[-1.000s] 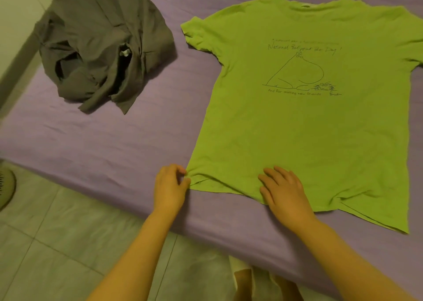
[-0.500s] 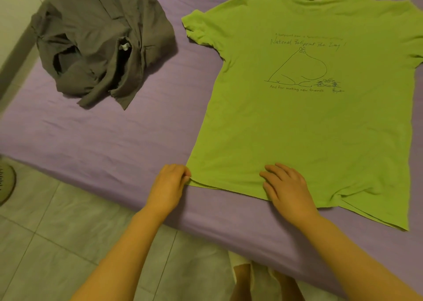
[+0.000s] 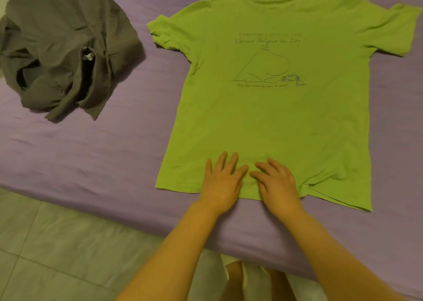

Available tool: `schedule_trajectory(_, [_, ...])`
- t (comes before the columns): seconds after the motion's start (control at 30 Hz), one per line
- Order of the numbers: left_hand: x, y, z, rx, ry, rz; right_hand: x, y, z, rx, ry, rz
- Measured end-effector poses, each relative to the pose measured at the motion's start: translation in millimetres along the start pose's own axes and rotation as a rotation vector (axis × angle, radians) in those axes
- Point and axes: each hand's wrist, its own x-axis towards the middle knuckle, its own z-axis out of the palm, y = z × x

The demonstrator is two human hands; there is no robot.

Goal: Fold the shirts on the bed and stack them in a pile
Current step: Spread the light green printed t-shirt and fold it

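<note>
A lime green T-shirt lies spread flat, print side up, on the purple bed, its neck at the far side and its hem toward me. My left hand and my right hand rest side by side, palms down with fingers spread, on the middle of the shirt's lower hem. Neither hand grips the cloth. The hem's right corner is a little rumpled. A grey shirt sits in a crumpled heap at the far left of the bed.
The bed's near edge runs across in front of me, with a pale tiled floor below it at the left. My legs and a bit of light clothing show under the edge between my forearms.
My left hand let go of the hem's left corner and slid right onto the shirt, now lying flat beside my right hand. The hem's left corner lies flatter. The camera view shifted slightly.
</note>
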Motion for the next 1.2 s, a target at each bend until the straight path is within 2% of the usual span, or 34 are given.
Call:
schedule_trajectory(0.1, [-2,9,5,0.045,-0.076,-0.16,-27,52,-18,-0.043,0.069,0.17])
schedule_trajectory(0.17, [0,19,2,0.046,-0.107,-0.284,-45,78,-31,-0.093,0.083,0.212])
schedule_trajectory(0.23, [5,43,-5,0.009,-0.06,-0.219,-58,95,-44,-0.116,0.091,0.227])
schedule_trajectory(0.33, [23,91,-5,-0.046,-0.073,0.083,-73,117,-57,-0.113,0.106,0.329])
schedule_trajectory(0.4, [36,124,-5,-0.099,-0.087,0.161,-84,131,-60,-0.051,0.096,0.431])
schedule_trajectory(0.5, [50,156,4,-0.148,-0.1,0.154,-94,146,-59,0.026,0.077,0.45])
schedule_trajectory(0.63, [65,164,13,-0.038,-0.127,0.087,-95,164,-68,0.017,0.076,0.332])
schedule_trajectory(0.7, [67,168,12,-0.011,-0.155,0.081,-99,171,-73,0.015,0.014,0.273])
schedule_trajectory(0.77, [67,174,13,-0.022,-0.187,0.066,-98,172,-75,0.007,-0.081,0.251])
schedule_trajectory(0.87, [69,182,12,-0.092,-0.178,0.031,-87,173,-73,0.041,-0.058,0.249])
schedule_trajectory(1.0, [72,181,5,-0.208,-0.109,-0.014,-100,184,-78,0.354,0.015,0.428])
schedule_trajectory(1.1, [75,179,4,-0.24,-0.051,-0.04,-131,196,-92,0.451,0.105,0.551])
schedule_trajectory(1.2, [81,185,4,-0.177,-0.088,-0.049,-131,195,-95,0.495,0.125,0.578])
